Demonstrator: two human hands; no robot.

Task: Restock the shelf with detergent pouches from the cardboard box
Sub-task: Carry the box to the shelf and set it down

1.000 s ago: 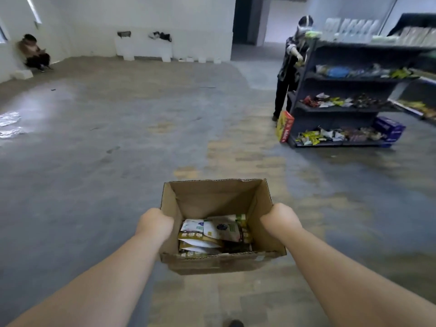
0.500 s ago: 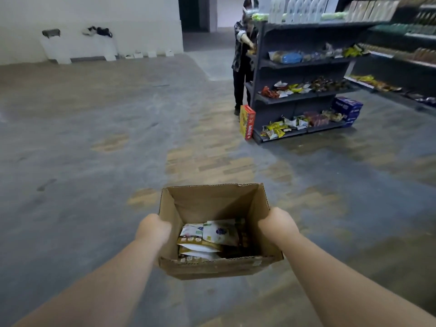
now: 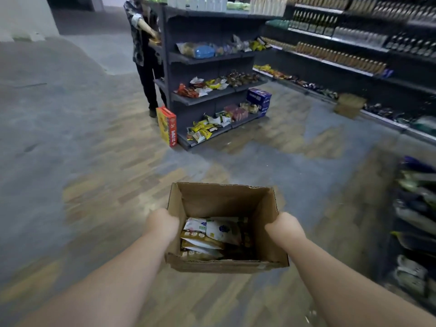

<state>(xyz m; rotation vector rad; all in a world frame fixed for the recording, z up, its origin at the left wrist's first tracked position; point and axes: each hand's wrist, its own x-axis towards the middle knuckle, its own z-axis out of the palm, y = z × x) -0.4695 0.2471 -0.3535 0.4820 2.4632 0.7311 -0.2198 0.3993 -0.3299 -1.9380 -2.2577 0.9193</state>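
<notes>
I carry an open cardboard box (image 3: pixel 219 201) in front of me above the floor. My left hand (image 3: pixel 161 224) grips its left wall and my right hand (image 3: pixel 283 228) grips its right wall. Inside lie several white and gold detergent pouches (image 3: pixel 207 237), stacked flat toward the left side. A dark shelf (image 3: pixel 415 223) with blurred pouches runs along the right edge of the view. A free-standing dark shelf unit (image 3: pixel 207 60) stands ahead.
A person (image 3: pixel 144 50) in dark clothes stands at the left end of the free-standing unit. A red carton (image 3: pixel 166 126) leans by its foot, a blue box (image 3: pixel 259 99) at its right end. A brown box (image 3: pixel 349 106) sits by the long bottle shelves (image 3: pixel 354 48).
The view has swung right and moved forward: the shelf unit and the person are nearer, and the long wall of shelves and the right-hand shelf have come into view. My grip on the box is unchanged.
</notes>
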